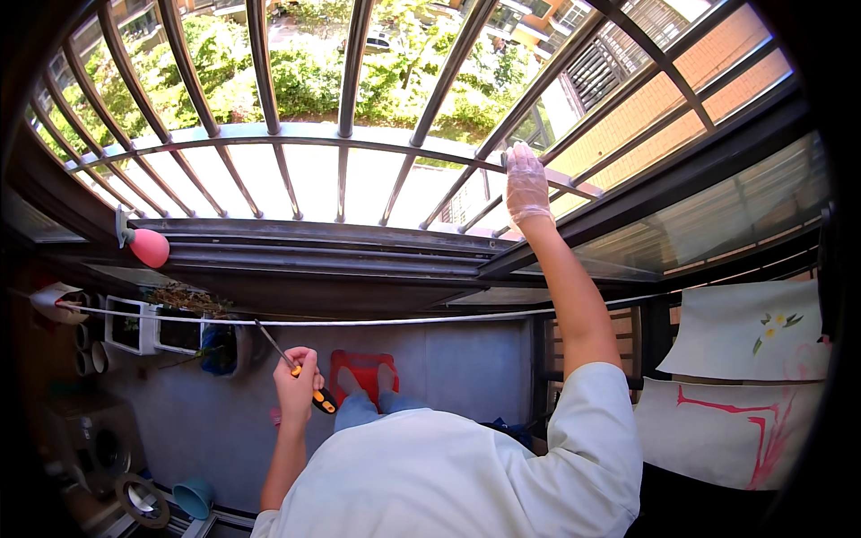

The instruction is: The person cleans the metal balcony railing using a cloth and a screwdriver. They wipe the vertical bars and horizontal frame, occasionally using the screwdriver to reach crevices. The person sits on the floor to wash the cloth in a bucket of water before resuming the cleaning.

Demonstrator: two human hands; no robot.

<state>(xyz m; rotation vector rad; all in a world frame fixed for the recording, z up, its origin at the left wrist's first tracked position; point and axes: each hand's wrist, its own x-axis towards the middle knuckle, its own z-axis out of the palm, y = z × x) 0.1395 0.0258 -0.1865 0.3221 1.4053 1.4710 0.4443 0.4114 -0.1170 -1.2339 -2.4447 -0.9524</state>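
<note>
My left hand (298,384) is closed around a screwdriver (293,366) with a yellow-and-black handle. Its thin metal shaft points up and left, its tip near the white clothesline (377,322). Out through the window opening, my right hand (526,184) reaches up in a clear plastic glove. The fingers are together and bent at the rail (489,164) of the metal window bars. A small greyish edge shows by the fingertips; I cannot make out what it is. I stand on a red plastic stool (341,361).
A pink rounded object (148,247) with a white fitting sits at the window frame's left. Planters (134,325), a washing machine (94,446) and a teal bucket (193,496) stand at left. White cloths (731,332) hang at right. A glass sash (691,233) stands beside my right arm.
</note>
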